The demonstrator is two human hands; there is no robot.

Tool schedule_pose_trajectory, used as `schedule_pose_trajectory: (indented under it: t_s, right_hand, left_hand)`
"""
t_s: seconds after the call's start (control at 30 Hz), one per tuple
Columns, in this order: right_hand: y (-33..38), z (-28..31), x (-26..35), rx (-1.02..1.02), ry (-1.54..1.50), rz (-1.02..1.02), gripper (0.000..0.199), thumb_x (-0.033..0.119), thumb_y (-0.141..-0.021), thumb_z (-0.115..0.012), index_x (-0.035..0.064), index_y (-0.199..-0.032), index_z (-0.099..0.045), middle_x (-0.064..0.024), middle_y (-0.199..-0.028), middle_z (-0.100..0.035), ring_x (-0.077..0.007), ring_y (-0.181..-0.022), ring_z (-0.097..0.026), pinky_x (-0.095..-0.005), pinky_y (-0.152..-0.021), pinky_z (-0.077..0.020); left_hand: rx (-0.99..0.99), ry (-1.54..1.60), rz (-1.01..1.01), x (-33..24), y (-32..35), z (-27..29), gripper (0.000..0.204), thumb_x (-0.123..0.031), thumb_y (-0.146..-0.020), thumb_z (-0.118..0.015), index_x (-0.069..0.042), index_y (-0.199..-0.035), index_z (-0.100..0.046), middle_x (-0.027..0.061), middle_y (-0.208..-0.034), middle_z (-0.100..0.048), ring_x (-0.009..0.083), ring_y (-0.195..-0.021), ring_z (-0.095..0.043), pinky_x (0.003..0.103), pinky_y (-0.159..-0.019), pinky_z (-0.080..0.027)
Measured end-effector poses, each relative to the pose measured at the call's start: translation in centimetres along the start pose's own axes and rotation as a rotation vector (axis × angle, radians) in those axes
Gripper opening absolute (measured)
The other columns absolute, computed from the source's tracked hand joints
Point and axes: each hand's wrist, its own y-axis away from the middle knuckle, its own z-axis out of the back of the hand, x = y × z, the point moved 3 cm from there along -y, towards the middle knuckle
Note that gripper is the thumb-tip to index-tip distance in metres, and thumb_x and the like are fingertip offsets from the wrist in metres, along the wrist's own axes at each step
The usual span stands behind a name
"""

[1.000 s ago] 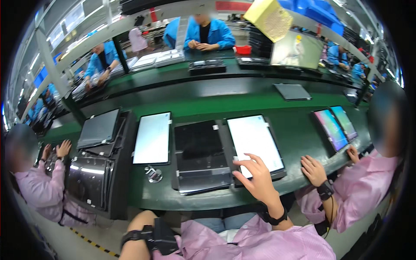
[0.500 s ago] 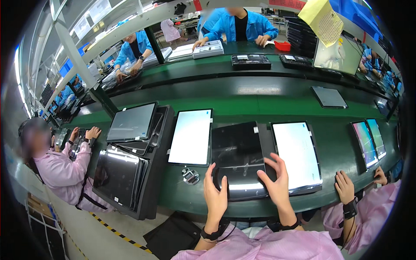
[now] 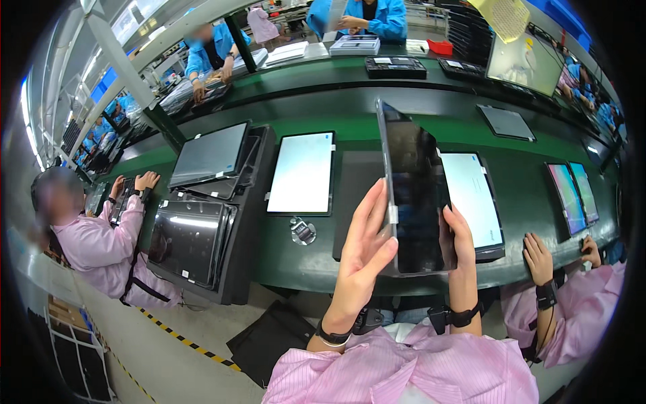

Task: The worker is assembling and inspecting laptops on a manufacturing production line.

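Observation:
A dark-screened tablet (image 3: 418, 195) is raised off the bench in front of me, tilted up and turned so that its left edge shows. My left hand (image 3: 363, 246) supports that edge with fingers stretched along it and the thumb near the lower corner. On the opposite edge, my right hand (image 3: 461, 236) grips the tablet, its fingers partly hidden. Behind it lies a black pad (image 3: 356, 176). To the right is a lit tablet (image 3: 469, 192) with a white screen, partly covered by the raised one. Another lit tablet (image 3: 300, 174) lies to the left.
Left stands a black tray (image 3: 250, 249) with stacked tablets (image 3: 192, 232). A small metallic object (image 3: 302, 231) lies on the green bench (image 3: 289, 262). Two lit screens (image 3: 566, 196) sit at right beside a neighbour's hand (image 3: 537, 259). Across the bench, people in blue work.
Both hands have lifted the dark tablet from the bench and turned it up on edge. The black pad beneath it has come into view. My view has shifted slightly.

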Motion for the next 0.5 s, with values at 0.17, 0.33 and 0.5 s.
schedule_pose_trajectory:
  t_s: [0.17, 0.33, 0.5]
  right_hand:
    - [0.7, 1.5, 1.3, -0.038, -0.106, 0.047, 0.035, 0.005, -0.090, -0.054, -0.0040, -0.123, -0.049, -0.0062, -0.116, -0.056, -0.0094, -0.104, -0.054, -0.0201, -0.093, -0.0423]
    - [1.1, 3.0, 1.9, -0.052, -0.113, 0.072, 0.040, 0.005, -0.090, -0.053, -0.0037, -0.128, -0.044, -0.0048, -0.121, -0.053, -0.0086, -0.104, -0.053, -0.0203, -0.094, -0.0411]
    - [2.2, 1.1, 3.7, -0.041, 0.005, 0.135, 0.050, 0.008, -0.089, -0.054, -0.0042, -0.134, -0.037, -0.0045, -0.118, -0.053, -0.0098, -0.106, -0.051, -0.0224, -0.091, -0.0401]
  left_hand:
    - [0.194, 0.155, -0.020, 0.4, 0.1, -2.4, 0.073, 0.006, -0.084, -0.046, -0.002, -0.146, -0.008, 0.0120, -0.154, -0.002, 0.0260, -0.139, -0.018, 0.035, -0.109, -0.021]
    - [0.220, 0.119, -0.019, 0.6, 0.6, -3.9, 0.083, 0.002, -0.078, -0.048, -0.004, -0.147, -0.002, 0.0151, -0.153, 0.001, 0.0275, -0.140, -0.013, 0.038, -0.110, -0.016]
    - [0.338, 0.102, -0.076, 0.7, 1.7, -3.4, 0.086, 0.008, -0.081, -0.045, -0.011, -0.147, 0.007, 0.0132, -0.153, 0.013, 0.0288, -0.140, -0.015, 0.039, -0.108, -0.023]
